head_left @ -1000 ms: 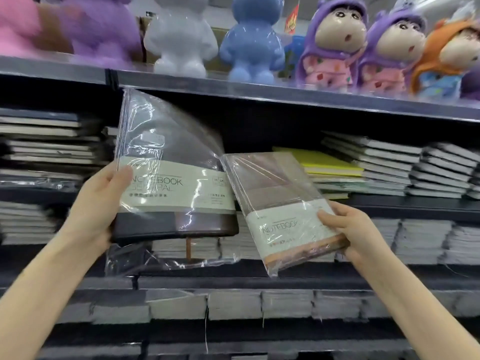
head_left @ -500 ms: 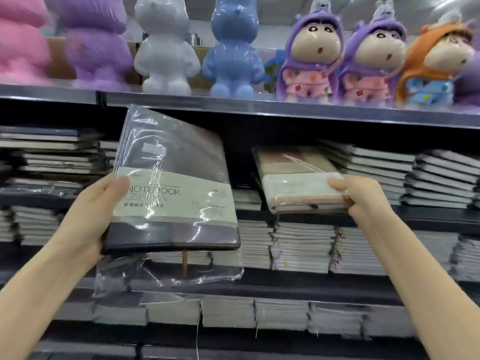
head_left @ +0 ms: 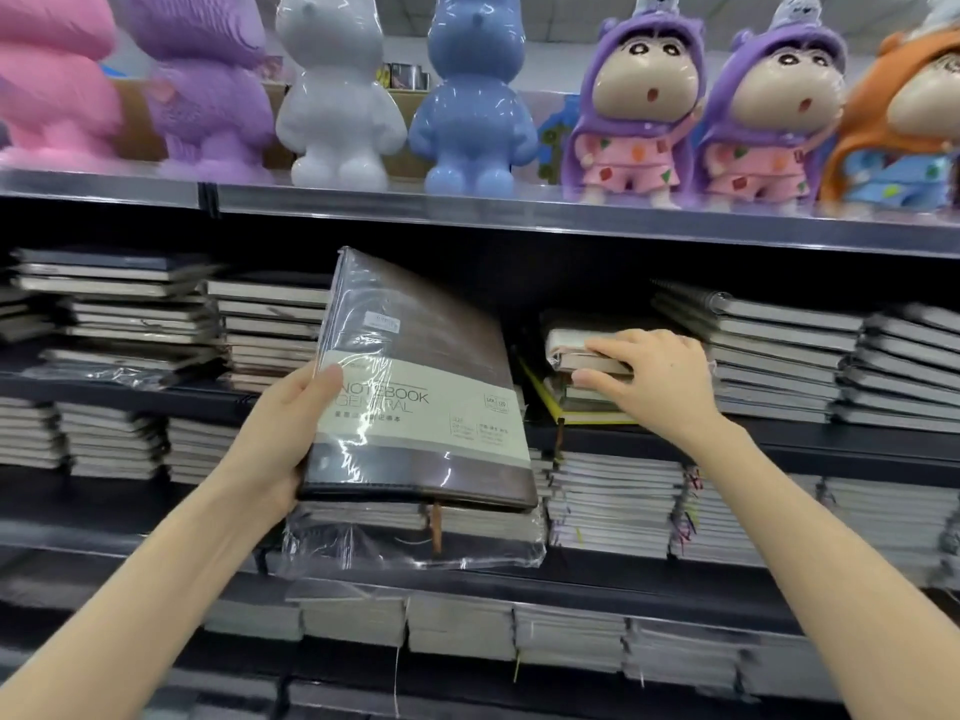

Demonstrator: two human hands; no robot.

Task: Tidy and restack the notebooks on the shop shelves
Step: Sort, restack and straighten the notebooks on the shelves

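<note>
My left hand [head_left: 275, 433] grips a large dark brown notebook [head_left: 415, 356] by its left edge. It is in a loose clear wrapper with a pale "NOTEBOOK GENERAL" band, and I hold it tilted in front of the shelves. My right hand [head_left: 660, 376] reaches to the middle shelf [head_left: 779, 444]. Its fingers lie on top and its thumb below the near edge of a small wrapped pale brown notebook [head_left: 563, 339]. That one lies flat on a short stack with a yellow notebook [head_left: 592, 419] at the bottom.
Stacks of grey-edged notebooks [head_left: 769, 350] fill the middle shelf on both sides, with more stacks [head_left: 613, 506] on the shelves below. Plastic figurines [head_left: 337, 96] stand in a row on the top shelf [head_left: 519, 210]. A dark gap lies behind the large notebook.
My right hand carried the small notebook up from beside the large one and laid it flat on the middle-shelf stack. My left hand moved the large notebook rightwards, towards the middle.
</note>
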